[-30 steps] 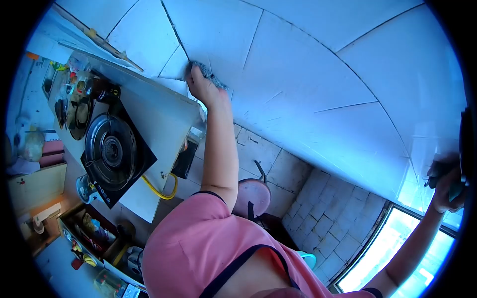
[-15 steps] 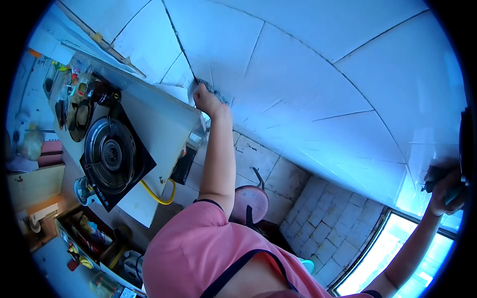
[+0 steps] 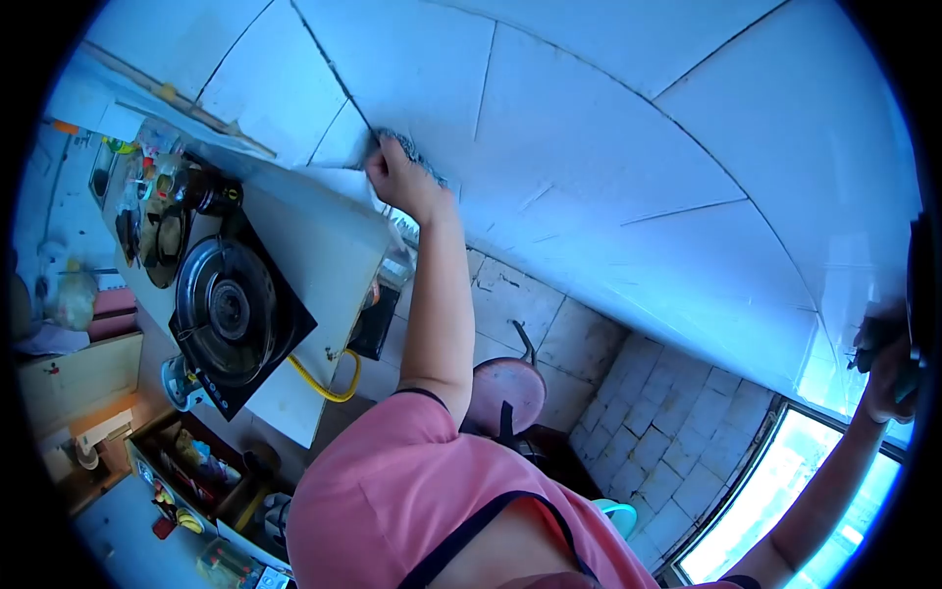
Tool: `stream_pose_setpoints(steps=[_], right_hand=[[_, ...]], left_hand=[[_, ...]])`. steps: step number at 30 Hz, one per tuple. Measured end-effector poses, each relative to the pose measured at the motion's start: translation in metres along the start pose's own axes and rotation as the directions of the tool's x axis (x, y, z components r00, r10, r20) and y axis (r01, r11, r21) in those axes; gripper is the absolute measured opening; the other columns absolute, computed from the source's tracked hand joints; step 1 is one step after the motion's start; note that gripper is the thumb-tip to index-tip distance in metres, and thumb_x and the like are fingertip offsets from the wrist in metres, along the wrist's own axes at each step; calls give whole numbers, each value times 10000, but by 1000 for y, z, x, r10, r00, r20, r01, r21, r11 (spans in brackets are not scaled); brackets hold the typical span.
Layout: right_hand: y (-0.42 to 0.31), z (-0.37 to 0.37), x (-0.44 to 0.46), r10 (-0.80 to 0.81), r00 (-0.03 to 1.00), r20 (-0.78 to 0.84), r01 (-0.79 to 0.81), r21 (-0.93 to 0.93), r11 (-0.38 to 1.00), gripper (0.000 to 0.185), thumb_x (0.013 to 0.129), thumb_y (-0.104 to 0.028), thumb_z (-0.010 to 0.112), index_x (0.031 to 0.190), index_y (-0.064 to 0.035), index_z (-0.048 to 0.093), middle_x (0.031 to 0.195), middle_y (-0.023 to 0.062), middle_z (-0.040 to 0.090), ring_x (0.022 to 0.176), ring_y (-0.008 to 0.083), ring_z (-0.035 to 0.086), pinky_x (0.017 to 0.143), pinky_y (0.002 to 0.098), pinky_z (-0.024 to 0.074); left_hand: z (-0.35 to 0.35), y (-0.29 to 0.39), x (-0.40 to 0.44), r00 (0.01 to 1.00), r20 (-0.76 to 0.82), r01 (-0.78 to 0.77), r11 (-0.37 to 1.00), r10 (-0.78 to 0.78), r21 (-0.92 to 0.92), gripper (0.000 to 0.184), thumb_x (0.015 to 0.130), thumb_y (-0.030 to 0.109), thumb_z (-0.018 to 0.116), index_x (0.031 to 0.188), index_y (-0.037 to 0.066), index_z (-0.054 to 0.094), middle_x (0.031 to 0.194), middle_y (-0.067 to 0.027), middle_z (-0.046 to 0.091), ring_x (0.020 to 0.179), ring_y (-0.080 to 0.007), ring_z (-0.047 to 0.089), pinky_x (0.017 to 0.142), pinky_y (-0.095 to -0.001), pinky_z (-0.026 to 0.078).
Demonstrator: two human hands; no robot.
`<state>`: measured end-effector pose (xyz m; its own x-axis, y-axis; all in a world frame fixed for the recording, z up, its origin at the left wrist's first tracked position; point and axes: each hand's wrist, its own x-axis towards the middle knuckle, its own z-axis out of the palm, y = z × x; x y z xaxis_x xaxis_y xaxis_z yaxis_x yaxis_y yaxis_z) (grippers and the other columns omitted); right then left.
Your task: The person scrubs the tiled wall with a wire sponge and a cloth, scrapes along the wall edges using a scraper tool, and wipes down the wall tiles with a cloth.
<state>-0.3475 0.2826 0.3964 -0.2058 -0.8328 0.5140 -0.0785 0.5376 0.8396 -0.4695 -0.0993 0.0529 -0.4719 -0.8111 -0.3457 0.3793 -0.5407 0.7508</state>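
Observation:
My left hand (image 3: 400,179) is closed around a grey, wiry steel wool scrubber (image 3: 410,149) and presses it against the white tiled wall (image 3: 579,147), by a dark joint between tiles. Part of the scrubber is hidden behind my fingers. At the far right, my right hand (image 3: 891,385) is raised with its fingers curled beside something dark at the edge of the view. Shadow and the dark border hide what it grips.
A gas stove (image 3: 231,309) sits on the counter (image 3: 334,255) to the left, with bottles (image 3: 162,177) beyond it. A yellow hose (image 3: 339,393) hangs from the counter. Below are a round pink stool (image 3: 507,393) and a bright window (image 3: 785,491).
The view has shifted slightly, so the wall and stove sit differently in it. My left hand stays against the wall by the same tile joint with the scrubber. My right hand remains raised.

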Motion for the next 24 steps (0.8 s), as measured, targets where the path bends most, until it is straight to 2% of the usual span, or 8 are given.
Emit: stream_pose_setpoints(steps=[2, 8, 10, 12, 13, 15, 19, 24], right_hand=[[0, -1, -1, 7, 1000, 16, -7, -2, 1000, 403, 954, -314, 375, 1177, 6, 472, 1160, 168, 423, 967, 251, 485, 819, 443, 472], [-4, -2, 8, 39, 999, 9, -39, -5, 999, 409, 955, -322, 373, 1181, 4, 472, 1169, 167, 422, 976, 251, 483, 829, 453, 465], [-6, 0, 14, 78, 997, 21, -78, 5, 997, 411, 955, -324, 373, 1182, 4, 472, 1172, 167, 422, 979, 251, 482, 832, 456, 463], [-36, 0, 45, 488, 865, 119, -477, -108, 872, 413, 955, -327, 372, 1184, 3, 472, 1175, 167, 421, 982, 251, 481, 835, 459, 461], [-5, 4, 19, -4, 1000, -28, 5, 50, 999, 422, 958, -348, 371, 1193, -13, 475, 1187, 162, 418, 988, 245, 477, 840, 471, 458], [27, -12, -40, -90, 996, 0, 90, -109, 990, 373, 920, -293, 496, 1202, -50, 520, 1157, 124, 519, 910, 230, 558, 711, 364, 466], [15, -8, -19, 19, 998, 59, -14, -83, 996, 249, 897, -137, 584, 1122, -31, 594, 1044, 128, 651, 883, 273, 648, 721, 324, 547], [8, -7, 0, -81, 996, 25, 80, 23, 996, 233, 899, -79, 544, 1121, -20, 586, 1068, 129, 642, 977, 304, 621, 803, 410, 544]], left_hand=[[4, 6, -8, 992, 93, -90, 996, 88, 13, 272, 838, 237, 598, 965, 11, 517, 967, -85, 554, 830, -203, 529, 734, -363, 475], [-25, -35, 27, 995, -46, 82, 996, -84, -39, 184, 830, 162, 611, 860, 14, 505, 906, -56, 534, 771, -162, 519, 694, -323, 476], [-15, -23, 22, 997, -55, 61, 998, -60, 24, 247, 828, 179, 609, 982, 4, 528, 959, -97, 573, 799, -201, 566, 707, -340, 490], [1, -8, 14, 995, 42, -83, 994, 86, -75, 210, 828, 174, 607, 929, 9, 528, 916, -73, 563, 756, -172, 540, 679, -322, 476], [-11, -13, 13, 996, 22, -83, 994, 85, -67, 210, 828, 174, 607, 929, 9, 528, 916, -73, 563, 756, -172, 540, 679, -322, 476], [-27, -45, 27, 999, -48, 7, 999, -8, -32, 181, 828, 162, 601, 874, 16, 505, 873, -52, 547, 743, -152, 521, 662, -313, 462], [-34, -53, 28, 994, -79, 70, 996, -75, -62, 167, 836, 157, 598, 853, 21, 502, 847, -39, 537, 748, -136, 512, 659, -303, 450], [-11, -16, 15, 1000, 16, 7, 1000, -7, -19, 124, 857, 141, 566, 880, 23, 532, 853, -41, 553, 759, -138, 533, 672, -301, 460]])
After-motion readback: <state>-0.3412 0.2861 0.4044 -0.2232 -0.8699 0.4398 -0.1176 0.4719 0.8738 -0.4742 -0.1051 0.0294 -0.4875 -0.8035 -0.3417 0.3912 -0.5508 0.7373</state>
